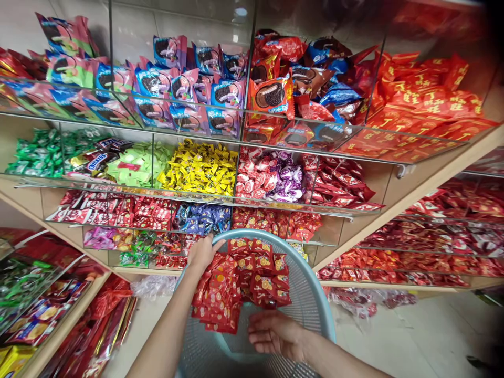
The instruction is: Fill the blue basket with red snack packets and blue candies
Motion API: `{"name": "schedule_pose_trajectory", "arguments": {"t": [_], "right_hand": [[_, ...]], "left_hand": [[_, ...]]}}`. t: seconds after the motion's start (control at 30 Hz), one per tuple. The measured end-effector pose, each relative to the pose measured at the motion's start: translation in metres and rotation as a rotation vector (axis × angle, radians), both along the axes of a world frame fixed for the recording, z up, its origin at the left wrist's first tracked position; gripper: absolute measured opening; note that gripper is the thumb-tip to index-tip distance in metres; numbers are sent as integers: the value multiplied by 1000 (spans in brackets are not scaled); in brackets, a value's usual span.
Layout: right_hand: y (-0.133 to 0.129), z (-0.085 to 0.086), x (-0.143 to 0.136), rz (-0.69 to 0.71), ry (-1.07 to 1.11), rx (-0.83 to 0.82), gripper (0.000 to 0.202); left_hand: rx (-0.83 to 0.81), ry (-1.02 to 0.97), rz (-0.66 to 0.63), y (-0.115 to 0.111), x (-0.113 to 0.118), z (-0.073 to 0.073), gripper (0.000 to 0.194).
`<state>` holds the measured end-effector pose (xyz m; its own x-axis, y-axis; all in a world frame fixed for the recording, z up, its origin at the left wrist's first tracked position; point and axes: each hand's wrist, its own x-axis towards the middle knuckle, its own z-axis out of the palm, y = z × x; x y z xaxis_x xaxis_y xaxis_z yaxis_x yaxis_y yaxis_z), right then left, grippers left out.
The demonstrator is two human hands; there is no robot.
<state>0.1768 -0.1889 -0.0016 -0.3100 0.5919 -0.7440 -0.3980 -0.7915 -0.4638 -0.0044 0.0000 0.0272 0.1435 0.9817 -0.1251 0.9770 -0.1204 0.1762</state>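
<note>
A light blue plastic basket (323, 310) is in front of me. My left hand (201, 254) is closed over its far left rim, with the thumb pointing right along the edge. Inside the basket, red candy packets (220, 287) with orange fruit prints are heaped on the left. More red packets (263, 270) with orange-slice prints lie toward the far side. My right hand (274, 333) hangs over the basket's bottom, just nearer to me than the packets. Its fingers are loosely bent and apart from the thumb, and I see nothing in them.
Glass-fronted shelves rise behind the basket. They hold cookie packs (271, 97), yellow candies (200, 168), purple-and-white candies (286, 176) and red packets (429, 100). Another rack (417, 252) is at the right, and a display (39, 310) at the left. Plastic bags (155, 286) lie on the floor.
</note>
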Motion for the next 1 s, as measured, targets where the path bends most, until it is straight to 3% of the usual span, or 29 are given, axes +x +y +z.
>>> {"name": "schedule_pose_trajectory", "arguments": {"t": [0.27, 0.43, 0.57, 0.7, 0.77, 0.87, 1.0], "right_hand": [[22, 1, -1, -139, 52, 76, 22], [27, 1, 0, -120, 65, 61, 23], [21, 9, -2, -17, 47, 44, 20], [28, 40, 4, 235, 22, 192, 24], [46, 60, 14, 327, -42, 366, 26], [93, 77, 33, 306, -313, 676, 28], [174, 61, 59, 150, -951, 958, 25]], "left_hand": [[11, -1, 3, 0, 0, -2, 53], [10, -11, -4, 0, -1, -1, 53], [0, -9, 2, -1, 0, 0, 52], [-16, -11, 14, -1, 1, 1, 50], [-11, -14, 13, -1, 0, 0, 51], [19, -23, 2, -1, -1, -3, 54], [53, -34, -11, -1, -2, -5, 57]]}}
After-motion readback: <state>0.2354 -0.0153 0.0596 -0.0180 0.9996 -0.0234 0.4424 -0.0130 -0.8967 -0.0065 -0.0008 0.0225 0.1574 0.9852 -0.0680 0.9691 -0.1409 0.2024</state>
